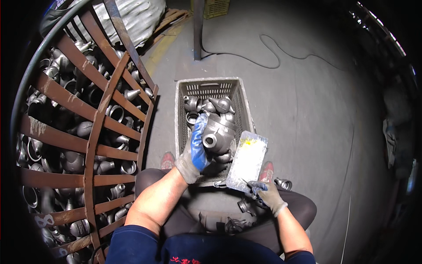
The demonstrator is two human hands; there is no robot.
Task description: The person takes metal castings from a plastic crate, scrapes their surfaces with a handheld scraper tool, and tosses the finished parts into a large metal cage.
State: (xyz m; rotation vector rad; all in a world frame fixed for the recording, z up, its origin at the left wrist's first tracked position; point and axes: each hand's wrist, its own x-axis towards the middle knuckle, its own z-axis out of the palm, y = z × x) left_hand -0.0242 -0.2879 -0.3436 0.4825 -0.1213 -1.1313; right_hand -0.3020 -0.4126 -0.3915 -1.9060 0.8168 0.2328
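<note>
We grip a grey metal fitting [222, 132] in our left hand [196, 147], above the crate [211, 80]; our right hand [267, 194] curls at the pale panel's [247, 160] near edge, its hold too dark to tell. A barred cage [100, 116] hems nine o'clock; open grey floor [312, 110] spreads toward three.

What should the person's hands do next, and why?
Perhaps bring the right hand toward the metal part. The left hand holds that part up over the crate, its round opening facing the camera, while the right hand, with what looks like a thin tool, is at the near end of the pale tray.
</note>
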